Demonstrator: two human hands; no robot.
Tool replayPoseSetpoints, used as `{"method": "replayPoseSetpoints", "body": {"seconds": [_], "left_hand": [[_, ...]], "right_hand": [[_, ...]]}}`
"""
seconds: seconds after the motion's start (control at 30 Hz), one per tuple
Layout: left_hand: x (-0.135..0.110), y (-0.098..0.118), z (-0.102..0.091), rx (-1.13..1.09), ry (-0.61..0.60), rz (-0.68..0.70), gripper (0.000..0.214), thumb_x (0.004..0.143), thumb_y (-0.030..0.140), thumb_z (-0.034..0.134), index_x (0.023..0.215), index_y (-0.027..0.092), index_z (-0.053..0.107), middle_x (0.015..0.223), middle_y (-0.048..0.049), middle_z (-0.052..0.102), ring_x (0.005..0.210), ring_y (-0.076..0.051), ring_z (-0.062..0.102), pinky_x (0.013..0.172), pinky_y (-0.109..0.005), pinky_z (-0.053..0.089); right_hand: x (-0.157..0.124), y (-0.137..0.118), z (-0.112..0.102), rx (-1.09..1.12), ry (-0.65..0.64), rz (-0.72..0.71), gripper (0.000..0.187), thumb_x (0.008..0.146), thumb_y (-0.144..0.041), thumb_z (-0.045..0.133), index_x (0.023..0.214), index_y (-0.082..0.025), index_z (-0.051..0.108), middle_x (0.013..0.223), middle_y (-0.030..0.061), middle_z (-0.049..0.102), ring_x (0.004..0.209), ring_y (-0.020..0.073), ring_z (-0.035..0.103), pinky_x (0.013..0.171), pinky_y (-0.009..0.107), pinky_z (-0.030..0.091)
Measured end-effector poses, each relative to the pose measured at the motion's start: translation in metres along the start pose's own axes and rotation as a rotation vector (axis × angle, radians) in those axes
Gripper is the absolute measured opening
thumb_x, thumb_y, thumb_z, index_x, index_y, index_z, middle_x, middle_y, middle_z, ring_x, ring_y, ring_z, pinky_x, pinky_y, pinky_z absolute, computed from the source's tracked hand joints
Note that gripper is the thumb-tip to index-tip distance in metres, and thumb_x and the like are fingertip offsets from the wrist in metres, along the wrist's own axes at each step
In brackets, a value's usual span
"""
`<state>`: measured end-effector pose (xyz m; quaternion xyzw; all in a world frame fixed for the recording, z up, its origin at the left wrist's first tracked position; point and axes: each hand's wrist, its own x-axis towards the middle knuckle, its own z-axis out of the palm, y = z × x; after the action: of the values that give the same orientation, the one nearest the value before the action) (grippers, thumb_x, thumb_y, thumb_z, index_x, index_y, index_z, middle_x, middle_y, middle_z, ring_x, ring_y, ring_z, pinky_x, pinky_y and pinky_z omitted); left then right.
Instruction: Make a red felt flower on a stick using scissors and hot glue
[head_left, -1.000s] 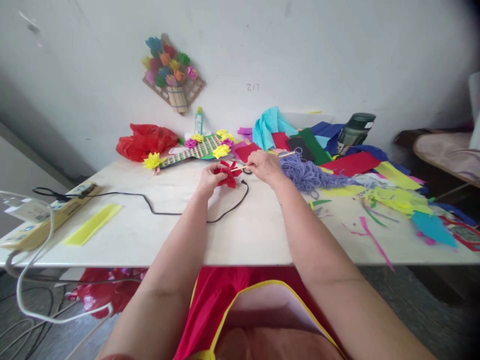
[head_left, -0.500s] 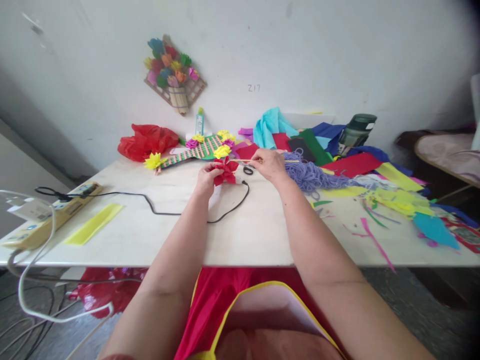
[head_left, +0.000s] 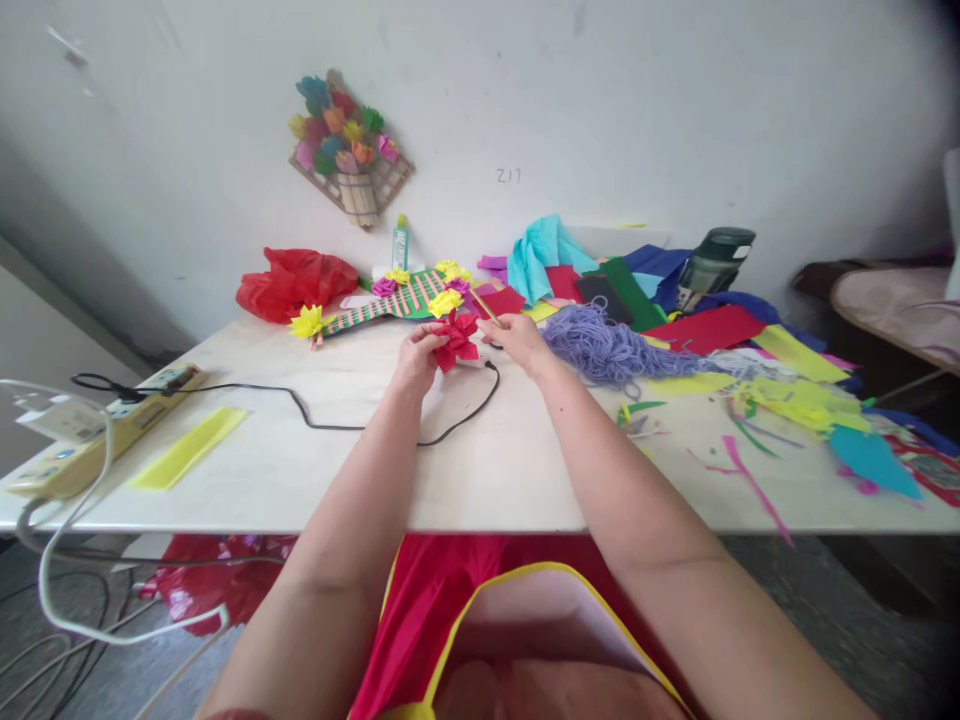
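My left hand (head_left: 417, 356) is closed on a red paper flower (head_left: 456, 340), held just above the white table (head_left: 480, 460). My right hand (head_left: 519, 340) pinches a thin wooden stick (head_left: 484, 306) that slants up to the left, its lower end at the flower. Both hands meet near the table's middle, over a black cable (head_left: 390, 425). A small black ring-shaped thing lies under my right hand, mostly hidden.
A green-striped craft board with yellow and pink paper flowers (head_left: 405, 295) lies behind my hands. Purple yarn (head_left: 607, 345), coloured felt sheets (head_left: 675, 300), paper scraps (head_left: 795, 400) at right. Power strip (head_left: 97, 425), yellow strip (head_left: 187, 445) at left. Red bag (head_left: 296, 280), glue bottle (head_left: 399, 243), dark flask (head_left: 712, 262) by the wall.
My right hand has shifted left towards the flower, and the stick has swung from lying level to slanting up-left. The left hand keeps its hold on the flower, barely moved.
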<state>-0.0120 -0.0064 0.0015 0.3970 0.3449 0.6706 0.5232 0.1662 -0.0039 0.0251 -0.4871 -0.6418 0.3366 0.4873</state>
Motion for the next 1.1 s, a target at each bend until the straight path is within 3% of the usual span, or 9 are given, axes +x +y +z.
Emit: {"method": "replayPoseSetpoints", "body": {"seconds": [0.17, 0.33, 0.6, 0.7, 0.9, 1.1], "left_hand": [[-0.005, -0.001, 0.003, 0.060, -0.053, -0.011, 0.034, 0.044, 0.020, 0.078, 0.073, 0.017, 0.060, 0.067, 0.0012, 0.066, 0.058, -0.013, 0.060, 0.056, -0.025, 0.047], [-0.009, -0.001, 0.006, 0.159, -0.111, 0.018, 0.040, 0.042, 0.023, 0.082, 0.076, 0.017, 0.060, 0.070, 0.0011, 0.067, 0.061, -0.013, 0.062, 0.059, -0.026, 0.049], [-0.005, 0.000, 0.002, 0.174, -0.096, -0.004, 0.035, 0.053, 0.039, 0.076, 0.074, 0.020, 0.057, 0.068, 0.0017, 0.062, 0.062, -0.015, 0.060, 0.055, -0.025, 0.047], [-0.002, 0.000, 0.001, 0.156, -0.062, -0.010, 0.036, 0.051, 0.037, 0.075, 0.075, 0.021, 0.053, 0.067, 0.0021, 0.061, 0.061, -0.015, 0.060, 0.053, -0.025, 0.047], [0.002, -0.002, 0.000, 0.136, -0.010, -0.024, 0.048, 0.050, 0.033, 0.075, 0.095, 0.021, 0.060, 0.067, 0.0033, 0.063, 0.056, -0.015, 0.060, 0.050, -0.025, 0.046], [0.002, -0.004, -0.002, 0.201, -0.092, -0.044, 0.038, 0.053, 0.042, 0.080, 0.077, 0.016, 0.067, 0.063, -0.0020, 0.064, 0.051, -0.015, 0.058, 0.048, -0.026, 0.041]], "right_hand": [[-0.008, -0.008, 0.006, 0.192, -0.045, 0.080, 0.030, 0.072, -0.044, 0.074, 0.064, -0.018, 0.061, 0.059, -0.0026, 0.060, 0.061, 0.0118, 0.053, 0.065, 0.027, 0.041], [-0.002, -0.001, 0.009, 0.118, 0.017, 0.058, 0.023, 0.062, -0.031, 0.076, 0.059, -0.019, 0.057, 0.055, -0.0072, 0.050, 0.058, 0.0103, 0.046, 0.063, 0.026, 0.038], [0.004, 0.006, 0.007, 0.003, 0.057, -0.014, 0.019, 0.064, -0.028, 0.071, 0.058, -0.020, 0.055, 0.058, -0.0061, 0.051, 0.062, 0.0123, 0.048, 0.063, 0.026, 0.039], [0.004, 0.005, 0.007, 0.005, 0.049, -0.034, 0.017, 0.065, -0.028, 0.071, 0.060, -0.020, 0.056, 0.059, -0.0058, 0.053, 0.063, 0.0126, 0.049, 0.063, 0.026, 0.040], [0.006, 0.007, 0.008, -0.024, 0.055, -0.059, 0.015, 0.066, -0.026, 0.071, 0.064, -0.021, 0.058, 0.060, -0.0060, 0.055, 0.062, 0.0129, 0.051, 0.064, 0.027, 0.042], [0.007, 0.006, 0.010, -0.127, 0.084, -0.087, 0.013, 0.066, -0.024, 0.072, 0.066, -0.021, 0.059, 0.062, -0.0058, 0.058, 0.062, 0.0132, 0.053, 0.066, 0.028, 0.043]]}}
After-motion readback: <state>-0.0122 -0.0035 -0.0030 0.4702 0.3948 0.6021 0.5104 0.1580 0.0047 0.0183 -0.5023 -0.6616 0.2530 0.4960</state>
